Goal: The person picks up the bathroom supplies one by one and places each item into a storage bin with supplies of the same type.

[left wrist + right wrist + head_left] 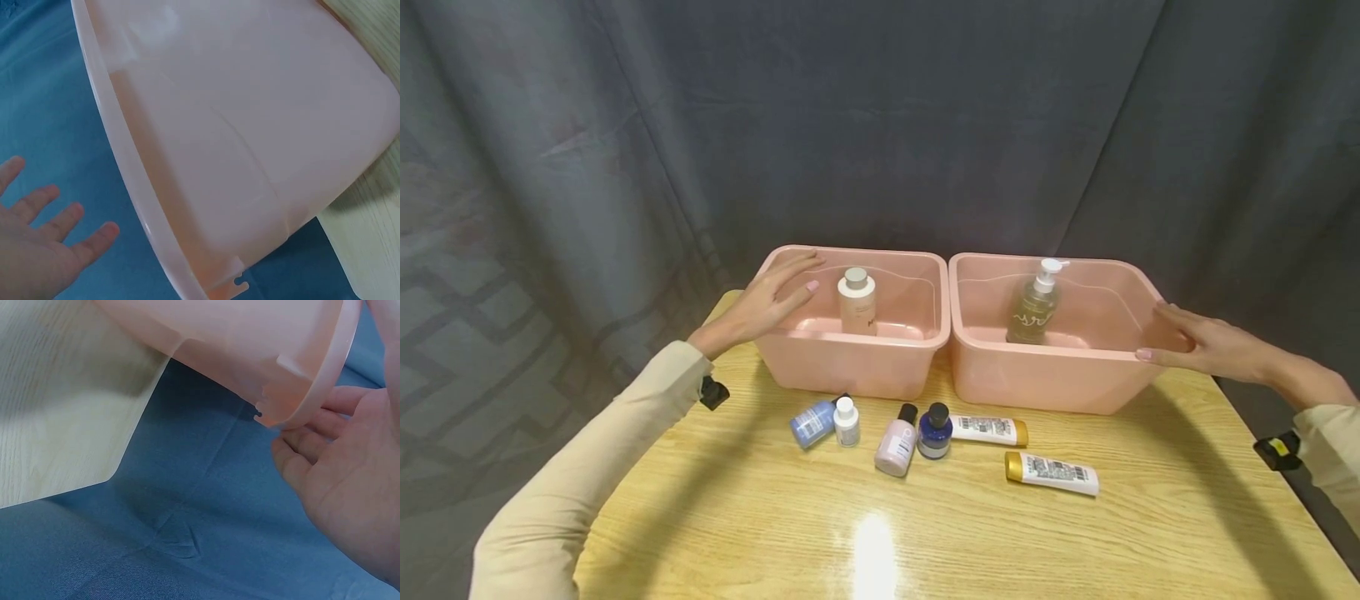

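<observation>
My left hand (760, 302) hovers at the left end of the left pink bin (842, 367), fingers spread and extended. In the left wrist view the fingers (62, 219) are apart from the bin's rim. My right hand (1213, 346) is at the right end of the right pink bin (1045, 383), thumb by the front rim and loosely bent fingers (306, 444) touching the rim. A white bottle with a grey cap (857, 302) stands in the left bin. The right bin has a clear pump bottle (1033, 312) inside.
Before the bins lie a blue bottle (812, 423), a pink bottle (896, 446) and two white tubes with gold caps (1060, 474). A small white bottle (847, 423) and a dark blue bottle (935, 433) stand among them on the wooden table (760, 517). A grey curtain (880, 125) hangs behind.
</observation>
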The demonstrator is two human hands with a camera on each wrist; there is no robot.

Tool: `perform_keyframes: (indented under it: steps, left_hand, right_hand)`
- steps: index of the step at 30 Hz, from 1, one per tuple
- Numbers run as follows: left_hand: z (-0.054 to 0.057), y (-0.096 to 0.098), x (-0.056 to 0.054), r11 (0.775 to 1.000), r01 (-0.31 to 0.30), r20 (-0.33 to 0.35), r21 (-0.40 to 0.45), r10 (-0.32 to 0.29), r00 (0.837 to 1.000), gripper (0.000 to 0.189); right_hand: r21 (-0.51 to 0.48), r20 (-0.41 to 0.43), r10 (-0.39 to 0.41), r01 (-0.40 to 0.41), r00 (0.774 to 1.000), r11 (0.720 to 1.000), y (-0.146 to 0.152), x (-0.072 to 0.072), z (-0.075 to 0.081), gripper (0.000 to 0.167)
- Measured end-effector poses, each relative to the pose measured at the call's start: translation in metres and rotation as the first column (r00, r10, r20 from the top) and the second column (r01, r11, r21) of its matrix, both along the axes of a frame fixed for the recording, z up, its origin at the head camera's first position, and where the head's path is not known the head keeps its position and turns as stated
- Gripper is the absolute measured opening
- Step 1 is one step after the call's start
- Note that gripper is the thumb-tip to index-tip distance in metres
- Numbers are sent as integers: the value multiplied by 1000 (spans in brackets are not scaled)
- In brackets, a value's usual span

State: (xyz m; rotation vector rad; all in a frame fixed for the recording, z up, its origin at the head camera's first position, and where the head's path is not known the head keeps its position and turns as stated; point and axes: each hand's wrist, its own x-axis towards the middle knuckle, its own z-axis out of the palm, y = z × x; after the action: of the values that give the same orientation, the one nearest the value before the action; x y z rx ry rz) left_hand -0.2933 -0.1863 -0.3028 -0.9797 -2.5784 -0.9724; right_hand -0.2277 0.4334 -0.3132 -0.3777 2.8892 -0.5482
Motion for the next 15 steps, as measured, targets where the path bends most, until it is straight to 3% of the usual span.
perform_keyframes:
  steps: [15]
  left_hand:
    - [-3,5,4,999,36,25,30,-36,999,50]
  right_hand:
    - [5,16,-13,13,1000,1000,-1,1,0,96]
